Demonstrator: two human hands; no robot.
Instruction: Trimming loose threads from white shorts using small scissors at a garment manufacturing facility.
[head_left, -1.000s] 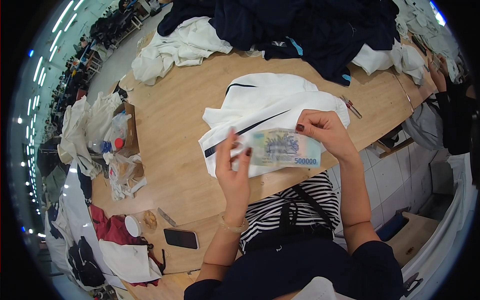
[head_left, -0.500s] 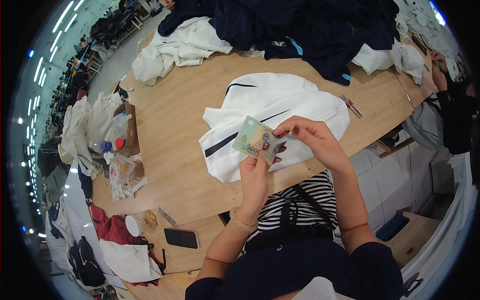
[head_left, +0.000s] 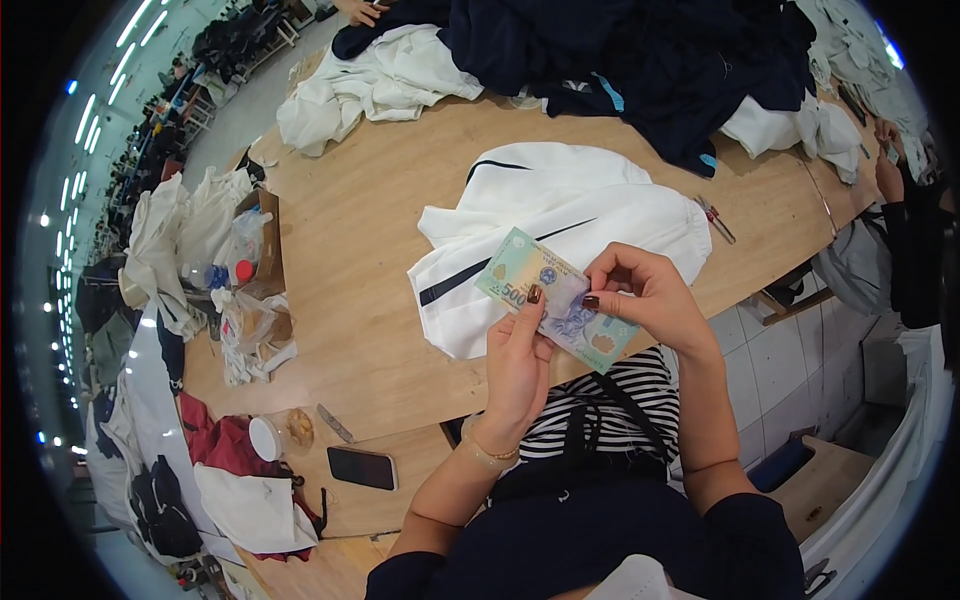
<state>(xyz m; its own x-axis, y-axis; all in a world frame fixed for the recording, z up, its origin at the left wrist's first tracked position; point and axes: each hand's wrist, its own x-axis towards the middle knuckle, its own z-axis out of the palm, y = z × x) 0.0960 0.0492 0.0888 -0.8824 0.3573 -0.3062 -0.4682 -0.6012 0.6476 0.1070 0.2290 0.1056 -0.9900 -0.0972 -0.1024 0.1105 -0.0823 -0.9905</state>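
A green and purple banknote is spread out between my two hands, over the near edge of the table. My left hand pinches it near its left part, thumb on top. With finger and thumb, my right hand grips the upper right edge of the note. Below and beyond it, a folded white garment with dark navy stripes lies on the wooden table. Small red-handled thread snips rest at the garment's right.
Dark navy garments are heaped at the far side, with white cloth beside them. A phone, a lidded tub and red fabric lie at the near left. A cardboard box holds bottles. Another person's hand shows at right.
The banknote, folded or bunched before, is now opened out flat, showing its purple half. My right hand has shifted slightly right and down along it. The view has moved a little.
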